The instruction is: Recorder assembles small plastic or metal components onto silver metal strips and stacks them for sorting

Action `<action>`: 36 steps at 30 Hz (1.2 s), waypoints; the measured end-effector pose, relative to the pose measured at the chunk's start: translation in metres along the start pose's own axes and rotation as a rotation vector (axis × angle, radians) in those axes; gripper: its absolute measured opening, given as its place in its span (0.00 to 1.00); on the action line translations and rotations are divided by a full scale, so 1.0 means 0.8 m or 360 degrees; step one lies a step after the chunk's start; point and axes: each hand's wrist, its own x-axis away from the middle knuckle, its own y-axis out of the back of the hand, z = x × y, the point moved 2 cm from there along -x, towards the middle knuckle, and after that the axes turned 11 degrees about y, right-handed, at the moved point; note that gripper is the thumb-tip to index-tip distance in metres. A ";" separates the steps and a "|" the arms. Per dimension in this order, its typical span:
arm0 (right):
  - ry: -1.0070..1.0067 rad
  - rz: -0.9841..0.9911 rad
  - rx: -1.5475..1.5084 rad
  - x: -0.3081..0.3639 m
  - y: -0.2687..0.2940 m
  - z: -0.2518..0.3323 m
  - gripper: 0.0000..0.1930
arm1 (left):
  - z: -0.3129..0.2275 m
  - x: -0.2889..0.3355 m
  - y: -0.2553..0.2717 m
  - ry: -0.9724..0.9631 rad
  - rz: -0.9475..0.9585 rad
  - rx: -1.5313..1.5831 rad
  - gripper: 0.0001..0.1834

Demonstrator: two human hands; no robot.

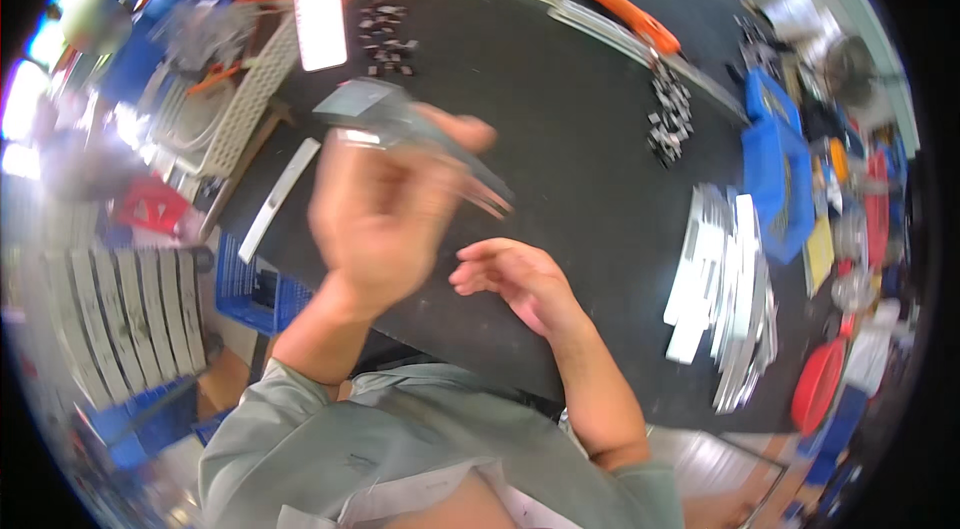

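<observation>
Motion smears my left hand (375, 204), raised over the left part of the dark table. Its fingers are wrapped round a dark grey object (365, 101) with a flat, shiny end and a long part slanting down to the right. Blur hides its exact kind. To the right and lower, my right hand (515, 279) hovers near the table's front edge with loosely curled fingers and nothing visible in them. A narrow white strip (280, 199) lies on the table left of my left hand.
Small dark parts (388, 37) lie beyond my left hand beside a white-screened phone (320, 26). An orange-handled tool (635, 17) rests at the back. On the right are more small parts (670, 114), stacked silvery strips (725, 299), blue bins (778, 184) and a red bowl (820, 386).
</observation>
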 end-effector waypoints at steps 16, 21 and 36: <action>-0.0197 0.0128 0.0282 -0.001 0.004 -0.008 0.19 | 0.109 -0.044 -0.037 0.0269 0.0078 0.0318 0.12; -0.0174 0.0082 0.0276 -0.004 0.012 -0.009 0.18 | 0.087 -0.048 -0.040 0.0332 0.0253 0.0029 0.14; -0.0184 0.0097 0.0333 -0.005 0.012 -0.010 0.15 | 0.126 -0.049 -0.047 -0.0156 0.0224 -0.0374 0.11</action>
